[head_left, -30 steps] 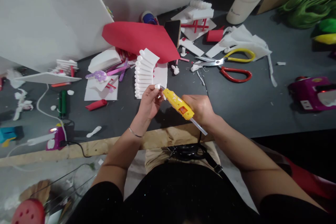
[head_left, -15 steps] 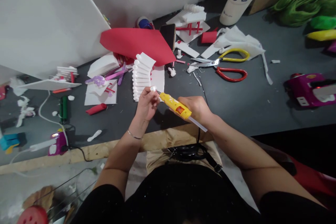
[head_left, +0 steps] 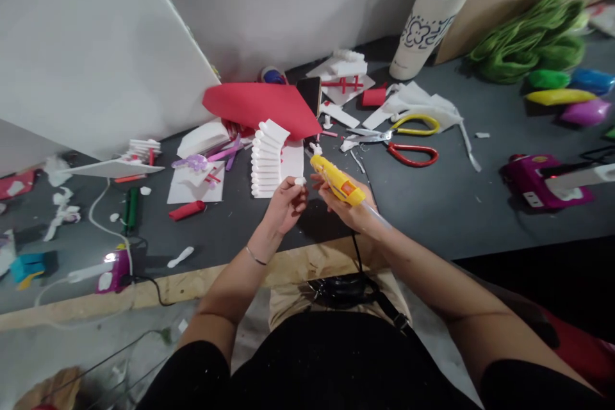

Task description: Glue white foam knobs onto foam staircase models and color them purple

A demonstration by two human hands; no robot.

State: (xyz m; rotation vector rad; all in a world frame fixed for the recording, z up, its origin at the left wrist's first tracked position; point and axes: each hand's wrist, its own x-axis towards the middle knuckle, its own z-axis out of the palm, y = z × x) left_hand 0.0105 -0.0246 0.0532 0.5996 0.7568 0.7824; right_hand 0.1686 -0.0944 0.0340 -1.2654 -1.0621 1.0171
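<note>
Between its fingertips my left hand [head_left: 287, 205] pinches a small white piece [head_left: 300, 181]. My right hand [head_left: 346, 202] is wrapped round a yellow glue gun [head_left: 337, 180], whose nozzle points up and left, apart from the white piece; a clear glue stick [head_left: 377, 214] sticks out of its back. Just beyond my left hand lies a fan of white strips with rounded ends [head_left: 267, 163], resting partly on a white sheet [head_left: 293, 163]. A red sheet [head_left: 262, 104] lies behind the fan.
Scissors with yellow and red handles [head_left: 408, 138] lie right of centre. Behind them stands a white bottle [head_left: 423, 29]. Purple power sockets sit at the right [head_left: 542, 182] and left [head_left: 115, 271]. Green yarn [head_left: 523, 41], modelling clay packs and paper scraps lie about.
The glue gun's nozzle has moved away from the white piece, and my hands are further apart. The view has shifted, showing more of the bottle and the right side.
</note>
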